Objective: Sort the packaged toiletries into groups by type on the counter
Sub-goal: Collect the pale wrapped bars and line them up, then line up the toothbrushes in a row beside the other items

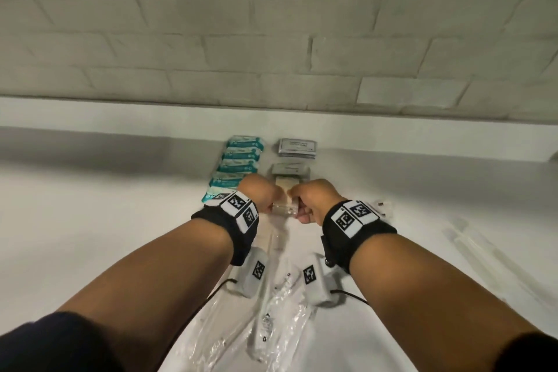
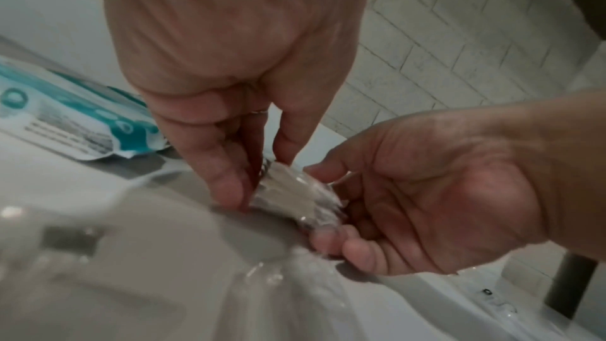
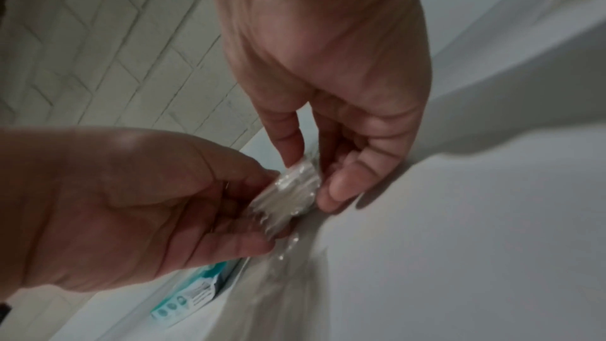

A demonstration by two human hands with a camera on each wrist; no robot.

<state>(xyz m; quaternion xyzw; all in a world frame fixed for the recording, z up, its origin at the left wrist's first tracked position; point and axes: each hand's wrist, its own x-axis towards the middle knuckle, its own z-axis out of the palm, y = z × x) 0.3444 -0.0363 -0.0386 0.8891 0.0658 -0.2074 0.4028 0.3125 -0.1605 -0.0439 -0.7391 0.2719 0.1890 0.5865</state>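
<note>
Both hands meet over the middle of the white counter (image 1: 90,205) and pinch one small clear-wrapped packet (image 1: 285,205) from either side. My left hand (image 1: 265,196) grips its left end. In the left wrist view the left hand (image 2: 259,173) pinches the crinkled packet (image 2: 295,191) between thumb and fingers. My right hand (image 1: 314,199) holds the right end, and the right wrist view shows the right hand (image 3: 315,178) pinching the packet (image 3: 288,191). A column of teal packets (image 1: 241,166) lies just behind the left hand. Grey sachets (image 1: 297,146) and a pale packet (image 1: 290,170) lie behind the held one.
Clear-wrapped long items (image 1: 271,320) lie on the counter under my forearms. More clear long wrappers (image 1: 471,238) rest at the right. A white brick wall (image 1: 271,39) rises behind the counter's low back ledge (image 1: 120,112).
</note>
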